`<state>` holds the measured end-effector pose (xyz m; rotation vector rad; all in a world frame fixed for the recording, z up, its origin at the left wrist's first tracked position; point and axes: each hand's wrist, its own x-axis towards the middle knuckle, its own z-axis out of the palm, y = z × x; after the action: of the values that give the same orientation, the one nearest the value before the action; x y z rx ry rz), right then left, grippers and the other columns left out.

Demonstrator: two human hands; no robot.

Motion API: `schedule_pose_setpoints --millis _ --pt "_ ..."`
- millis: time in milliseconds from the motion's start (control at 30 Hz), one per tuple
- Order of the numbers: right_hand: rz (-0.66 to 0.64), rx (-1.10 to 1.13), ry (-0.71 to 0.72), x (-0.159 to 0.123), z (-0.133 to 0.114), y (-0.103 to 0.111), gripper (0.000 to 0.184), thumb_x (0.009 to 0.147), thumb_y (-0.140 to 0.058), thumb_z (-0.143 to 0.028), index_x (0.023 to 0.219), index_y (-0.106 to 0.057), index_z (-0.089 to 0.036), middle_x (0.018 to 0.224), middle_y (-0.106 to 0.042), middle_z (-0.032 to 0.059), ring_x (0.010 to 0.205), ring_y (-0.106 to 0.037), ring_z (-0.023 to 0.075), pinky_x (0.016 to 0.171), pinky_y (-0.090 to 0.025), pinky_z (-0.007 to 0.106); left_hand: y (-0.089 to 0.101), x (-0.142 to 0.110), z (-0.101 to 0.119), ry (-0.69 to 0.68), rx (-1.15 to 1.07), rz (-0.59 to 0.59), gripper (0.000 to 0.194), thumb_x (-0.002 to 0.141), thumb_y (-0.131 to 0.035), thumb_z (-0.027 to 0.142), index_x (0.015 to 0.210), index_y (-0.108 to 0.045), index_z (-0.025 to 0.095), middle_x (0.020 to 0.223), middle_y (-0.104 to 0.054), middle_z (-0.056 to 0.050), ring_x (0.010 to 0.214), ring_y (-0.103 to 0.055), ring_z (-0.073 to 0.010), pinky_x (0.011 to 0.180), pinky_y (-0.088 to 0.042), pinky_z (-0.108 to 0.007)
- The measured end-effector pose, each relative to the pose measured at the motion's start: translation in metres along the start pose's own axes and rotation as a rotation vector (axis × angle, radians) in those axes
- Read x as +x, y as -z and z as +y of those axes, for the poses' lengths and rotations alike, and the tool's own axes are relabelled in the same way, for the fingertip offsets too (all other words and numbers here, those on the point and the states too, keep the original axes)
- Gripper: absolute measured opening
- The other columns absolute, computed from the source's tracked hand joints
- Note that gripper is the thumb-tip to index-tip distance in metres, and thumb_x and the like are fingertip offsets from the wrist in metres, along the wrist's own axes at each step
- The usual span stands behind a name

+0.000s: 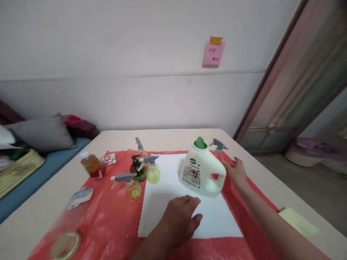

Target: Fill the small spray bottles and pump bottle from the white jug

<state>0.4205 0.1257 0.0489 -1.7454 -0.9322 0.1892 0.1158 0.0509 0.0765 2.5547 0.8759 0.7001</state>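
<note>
A cream detergent jug [200,169] with a green neck stands on a white cloth [173,195] spread over a red plastic sheet [108,220]. My right hand [236,172] reaches beside the jug's handle, fingers apart and touching or nearly touching it. Just behind the jug and this hand stands a reddish spray bottle [219,148] with a grey trigger. My left hand [181,218] lies palm down on the white cloth in front of the jug, fingers loosely curled and holding nothing.
Several small spray bottles [141,173] with grey triggers stand left of the cloth, along with an amber bottle [90,164]. A clear jar with a yellow lid [66,231] lies at the near left. A yellow pad [298,222] sits at the right table edge. A bed with a grey pillow [43,133] is on the left.
</note>
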Motion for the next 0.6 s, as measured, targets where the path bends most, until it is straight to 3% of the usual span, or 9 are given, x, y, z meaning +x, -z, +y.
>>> schedule_pose_setpoints --millis 100,233,367,467,533,600 --pt "0.057 0.077 -0.114 -0.025 -0.019 0.025 0.070 0.083 -0.068 -0.059 0.139 -0.049 -0.022 0.142 -0.054 0.0228 0.123 -0.059 0.0369 0.095 -0.052 0.052 0.003 -0.002 -0.004 0.015 0.016 0.033 0.030 0.086 -0.066 0.024 0.116 -0.066 0.020 0.104 -0.077 -0.010 0.093 -0.074 -0.0272 0.080 -0.061 -0.039" --pt "0.123 0.274 -0.027 -0.066 -0.071 0.032 0.066 0.083 -0.067 -0.056 0.140 -0.046 -0.031 0.154 -0.045 0.0165 0.133 -0.055 0.0302 0.104 -0.048 0.044 0.012 -0.009 -0.019 0.028 0.056 0.183 0.025 0.089 -0.063 0.024 0.113 -0.068 0.020 0.103 -0.077 -0.009 0.092 -0.074 -0.0249 0.080 -0.060 -0.036" --pt "0.107 0.505 0.124 -0.118 -0.109 0.012 0.066 0.081 -0.072 -0.049 0.138 -0.048 -0.026 0.147 -0.050 0.0150 0.131 -0.055 0.0312 0.110 -0.044 0.056 0.035 -0.018 -0.046 0.148 0.150 0.603 0.020 0.092 -0.062 0.028 0.108 -0.072 0.022 0.114 -0.075 -0.013 0.108 -0.070 -0.0282 0.097 -0.055 -0.044" --pt "0.017 0.436 0.256 -0.156 -0.105 -0.008 0.065 0.084 -0.071 -0.042 0.142 -0.047 -0.026 0.143 -0.054 0.0145 0.125 -0.058 0.0308 0.107 -0.046 0.060 0.058 -0.028 -0.067 0.368 0.188 0.837 0.022 0.094 -0.058 0.028 0.110 -0.071 0.022 0.127 -0.070 -0.014 0.114 -0.068 -0.0274 0.098 -0.054 -0.042" --pt "-0.050 0.327 0.373 -0.175 -0.094 -0.018 0.056 0.087 -0.069 -0.038 0.139 -0.051 -0.026 0.138 -0.059 0.0134 0.124 -0.059 0.0308 0.105 -0.049 0.058 0.072 -0.034 -0.078 0.555 0.255 0.825 0.028 0.097 -0.052 0.028 0.120 -0.067 0.019 0.138 -0.062 -0.016 0.118 -0.065 -0.0285 0.093 -0.054 -0.041" --pt "-0.114 0.257 0.475 -0.185 -0.083 -0.026 0.049 0.089 -0.066 -0.033 0.136 -0.054 -0.026 0.137 -0.061 0.0128 0.121 -0.062 0.0289 0.100 -0.054 0.051 0.082 -0.037 -0.085 0.720 0.353 0.690 0.036 0.098 -0.051 0.031 0.130 -0.061 0.018 0.148 -0.054 -0.018 0.125 -0.060 -0.0318 0.091 -0.053 -0.042"
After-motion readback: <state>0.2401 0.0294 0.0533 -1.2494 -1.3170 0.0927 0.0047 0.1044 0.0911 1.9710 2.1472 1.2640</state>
